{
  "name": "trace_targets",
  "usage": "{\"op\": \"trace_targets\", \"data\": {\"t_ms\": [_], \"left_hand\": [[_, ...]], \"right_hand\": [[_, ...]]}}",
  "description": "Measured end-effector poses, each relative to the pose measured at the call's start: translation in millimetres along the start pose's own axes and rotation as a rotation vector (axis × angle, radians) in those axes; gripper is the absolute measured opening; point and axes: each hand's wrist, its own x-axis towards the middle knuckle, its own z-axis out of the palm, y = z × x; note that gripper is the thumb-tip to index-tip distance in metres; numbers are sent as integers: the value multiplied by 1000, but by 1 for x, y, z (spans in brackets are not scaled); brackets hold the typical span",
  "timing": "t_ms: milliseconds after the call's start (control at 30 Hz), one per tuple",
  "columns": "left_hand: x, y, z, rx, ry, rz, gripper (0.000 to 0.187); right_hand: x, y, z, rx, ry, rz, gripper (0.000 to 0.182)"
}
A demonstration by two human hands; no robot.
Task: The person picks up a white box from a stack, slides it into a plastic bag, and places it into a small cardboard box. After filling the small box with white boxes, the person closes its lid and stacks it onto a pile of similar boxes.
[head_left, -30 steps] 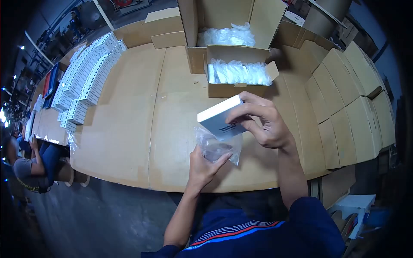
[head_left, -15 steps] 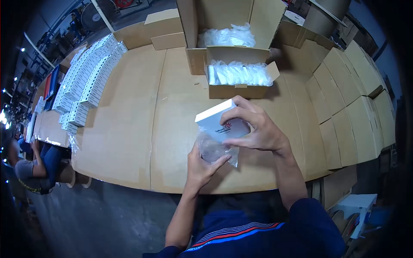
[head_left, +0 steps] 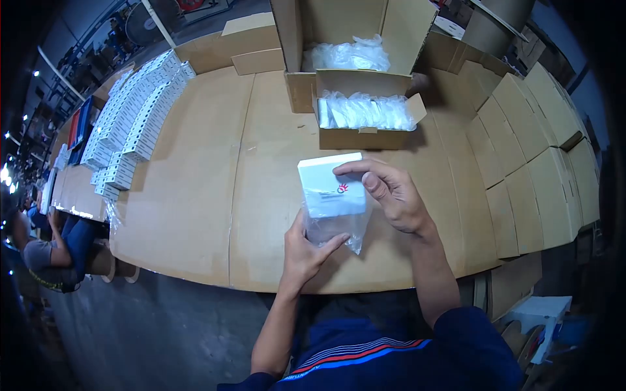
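Note:
A small white box (head_left: 331, 171) with a red emblem stands part-way inside a clear plastic bag (head_left: 329, 228), its upper part out of the bag's mouth. My left hand (head_left: 305, 254) grips the bag from below, thumb over its front. At the upper right, my right hand (head_left: 394, 195) has its index finger stretched across the box's front near the top. The thumb is lifted off the box and bent. My other right fingers are mostly hidden behind.
Ahead stands an open carton (head_left: 365, 139) packed with bagged white boxes, with a taller carton (head_left: 417, 39) behind. Rows of small white boxes (head_left: 134, 120) are stacked at the left. Brown cardboard boxes (head_left: 544, 176) line the right side. A seated person (head_left: 55, 251) is at far left.
The box has turned more upright and slid down into the bag. My right hand has loosened its grip, the thumb leaving the box. My left hand stays in place.

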Motion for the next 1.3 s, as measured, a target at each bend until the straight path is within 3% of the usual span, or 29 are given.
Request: {"op": "trace_targets", "data": {"t_ms": [100, 233, 367, 467, 500, 633, 767, 1000, 1200, 1300], "left_hand": [[1, 2, -2, -88, -36, -32, 62], [-1, -20, -6, -466, -41, -61, 40], [-2, -33, -1, -634, -1, -114, 40], [-1, -39, 6, -629, 91, -83, 39], [0, -38, 7, -608, 93, -59, 39], [0, -47, 6, -503, 98, 6, 41], [0, -41, -3, -199, 52, 28, 55], [5, -20, 1, -186, 26, 154, 60], [4, -31, -5, -252, 13, 90, 53], [3, -27, 4, -614, 135, -25, 43]], "right_hand": [[-4, 5, 1, 70, -12, 96, 43], [-11, 17, -3, 113, -87, 190, 35], [-23, 24, 9, 314, 23, 128, 56], [-46, 53, 19, 462, 272, 235, 46], [-55, 62, 26, 534, 348, 278, 29], [-69, 66, 46, 558, 505, 267, 11], [-71, 67, 40, 547, 479, 174, 10], [-70, 64, 34, 674, 364, 60, 11], [-71, 62, 27, 639, 357, 111, 10], [-77, 63, 27, 642, 353, 125, 10]]}}
